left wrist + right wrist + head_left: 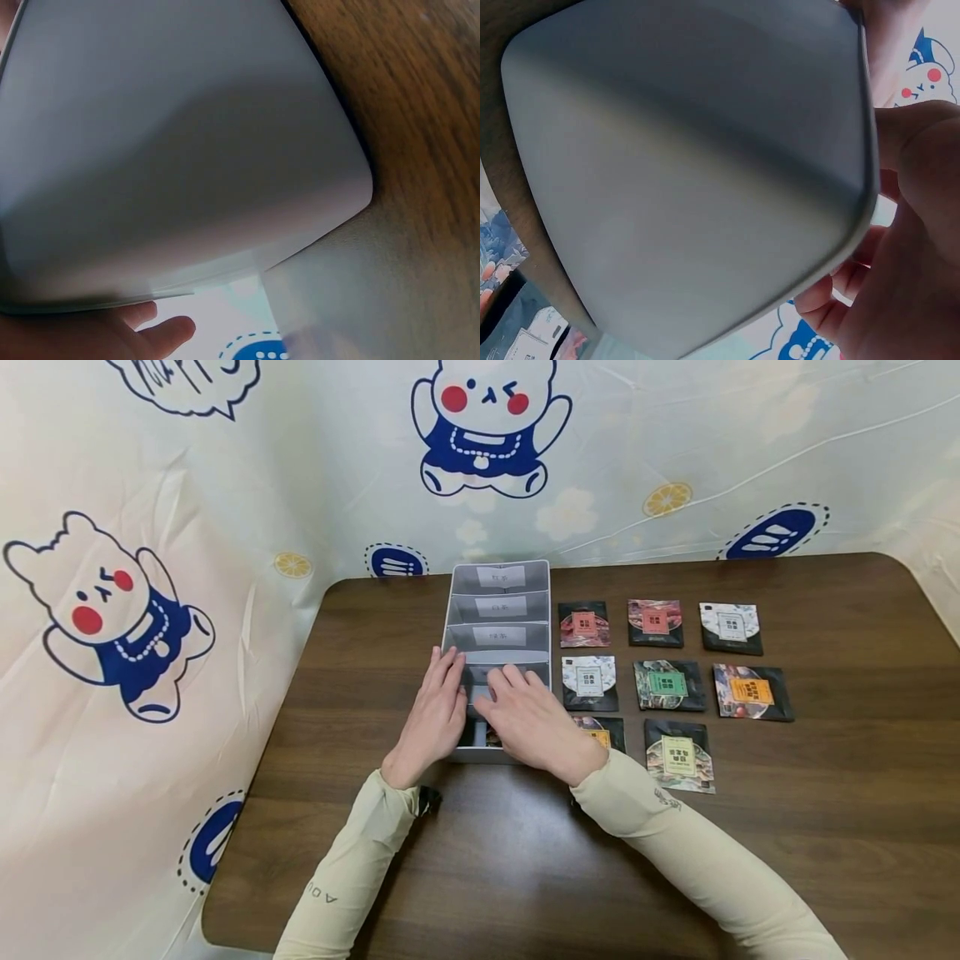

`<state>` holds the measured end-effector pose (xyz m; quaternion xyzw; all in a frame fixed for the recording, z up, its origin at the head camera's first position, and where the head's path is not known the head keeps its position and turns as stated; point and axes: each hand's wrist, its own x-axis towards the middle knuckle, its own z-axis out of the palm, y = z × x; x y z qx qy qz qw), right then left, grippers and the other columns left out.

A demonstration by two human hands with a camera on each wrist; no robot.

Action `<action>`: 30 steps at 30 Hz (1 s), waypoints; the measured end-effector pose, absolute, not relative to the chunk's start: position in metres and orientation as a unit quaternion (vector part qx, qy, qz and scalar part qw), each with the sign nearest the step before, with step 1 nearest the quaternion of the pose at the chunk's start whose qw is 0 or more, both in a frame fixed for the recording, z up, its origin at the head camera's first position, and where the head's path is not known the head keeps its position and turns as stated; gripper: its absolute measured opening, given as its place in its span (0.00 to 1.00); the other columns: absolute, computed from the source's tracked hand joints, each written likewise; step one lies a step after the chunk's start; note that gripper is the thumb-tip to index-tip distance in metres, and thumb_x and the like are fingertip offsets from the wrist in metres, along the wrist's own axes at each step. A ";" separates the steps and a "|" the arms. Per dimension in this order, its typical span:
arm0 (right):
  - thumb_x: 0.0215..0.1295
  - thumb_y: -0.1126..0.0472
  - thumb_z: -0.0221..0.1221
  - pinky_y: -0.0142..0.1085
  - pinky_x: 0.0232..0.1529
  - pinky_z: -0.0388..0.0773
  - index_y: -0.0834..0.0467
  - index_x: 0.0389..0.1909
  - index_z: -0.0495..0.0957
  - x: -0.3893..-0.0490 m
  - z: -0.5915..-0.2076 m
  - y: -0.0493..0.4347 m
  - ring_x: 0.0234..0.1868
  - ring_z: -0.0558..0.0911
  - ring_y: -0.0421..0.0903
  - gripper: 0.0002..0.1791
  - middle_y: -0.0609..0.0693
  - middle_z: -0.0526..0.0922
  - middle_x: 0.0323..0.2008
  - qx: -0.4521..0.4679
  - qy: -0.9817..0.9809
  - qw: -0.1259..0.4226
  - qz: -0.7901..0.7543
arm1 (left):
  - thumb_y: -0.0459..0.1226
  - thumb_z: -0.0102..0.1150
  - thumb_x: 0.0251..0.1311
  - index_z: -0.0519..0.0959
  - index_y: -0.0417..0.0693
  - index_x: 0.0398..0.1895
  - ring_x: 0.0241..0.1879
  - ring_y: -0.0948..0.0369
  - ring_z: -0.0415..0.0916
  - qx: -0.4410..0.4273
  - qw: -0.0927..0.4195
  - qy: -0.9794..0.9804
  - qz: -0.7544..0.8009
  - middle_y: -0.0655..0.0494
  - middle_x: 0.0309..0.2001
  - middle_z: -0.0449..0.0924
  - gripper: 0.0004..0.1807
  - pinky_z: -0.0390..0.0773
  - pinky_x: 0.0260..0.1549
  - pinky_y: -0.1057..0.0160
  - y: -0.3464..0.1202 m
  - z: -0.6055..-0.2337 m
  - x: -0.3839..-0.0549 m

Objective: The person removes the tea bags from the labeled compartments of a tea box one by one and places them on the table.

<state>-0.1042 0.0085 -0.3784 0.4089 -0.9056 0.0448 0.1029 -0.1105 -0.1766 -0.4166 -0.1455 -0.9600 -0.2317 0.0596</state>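
A long grey divided box point(550, 635) stands on the table, with white handwritten labels on its rear dividers. My left hand point(435, 714) rests along the box's left rim, its fingers pointing forward. The right hand point(528, 714) reaches over the front part of the box with bent fingers; whatever its fingertips touch inside is hidden. Under that hand, a small dark and orange piece point(492, 737) shows in the front compartment. The left wrist view has the box's outer wall point(187, 150) with fingers at its rim, and the right wrist view shows fingers point(817, 300) by the rim.
Several flat tea packets lie in rows right of the box, among them a red one point(584, 625), a white one point(588, 683), a green one point(670, 685), an orange one point(752, 692) and a yellow one point(679, 757). A printed curtain point(315, 468) hangs behind the wooden table point(525, 860).
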 end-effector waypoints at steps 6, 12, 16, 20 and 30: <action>0.63 0.61 0.59 0.40 0.35 0.68 0.51 0.45 0.80 -0.103 -0.374 0.011 0.40 0.72 0.51 0.10 0.52 0.76 0.40 0.419 -0.902 0.094 0.053 | 0.31 0.42 0.69 0.60 0.34 0.71 0.77 0.46 0.39 -0.144 0.057 -0.959 -0.237 0.38 0.73 0.55 0.27 0.48 0.73 0.51 -0.176 -0.415 -0.111; 0.61 0.63 0.60 0.41 0.37 0.72 0.51 0.44 0.78 -0.101 -0.368 0.015 0.40 0.81 0.50 0.11 0.50 0.84 0.39 0.424 -0.901 0.070 0.066 | 0.31 0.41 0.69 0.59 0.35 0.71 0.77 0.47 0.38 -0.138 0.050 -0.960 -0.239 0.39 0.73 0.54 0.27 0.48 0.73 0.51 -0.176 -0.414 -0.111; 0.59 0.66 0.60 0.41 0.35 0.73 0.51 0.45 0.76 -0.100 -0.366 0.018 0.37 0.82 0.49 0.13 0.50 0.84 0.36 0.422 -0.902 0.059 0.075 | 0.31 0.41 0.69 0.59 0.35 0.71 0.77 0.48 0.38 -0.133 0.046 -0.960 -0.240 0.40 0.74 0.54 0.27 0.47 0.74 0.52 -0.175 -0.414 -0.111; 0.58 0.67 0.60 0.41 0.33 0.73 0.51 0.45 0.76 -0.101 -0.367 0.021 0.35 0.83 0.50 0.15 0.50 0.83 0.34 0.422 -0.901 0.062 0.076 | 0.31 0.41 0.69 0.59 0.35 0.71 0.77 0.48 0.38 -0.133 0.045 -0.960 -0.240 0.40 0.74 0.54 0.27 0.47 0.74 0.52 -0.175 -0.414 -0.111; 0.58 0.69 0.58 0.40 0.27 0.75 0.51 0.42 0.75 -0.105 -0.367 0.031 0.27 0.81 0.47 0.13 0.48 0.80 0.27 0.415 -0.903 0.063 0.093 | 0.31 0.41 0.68 0.61 0.34 0.70 0.77 0.47 0.40 -0.135 0.051 -0.959 -0.243 0.39 0.73 0.55 0.27 0.47 0.74 0.52 -0.176 -0.416 -0.110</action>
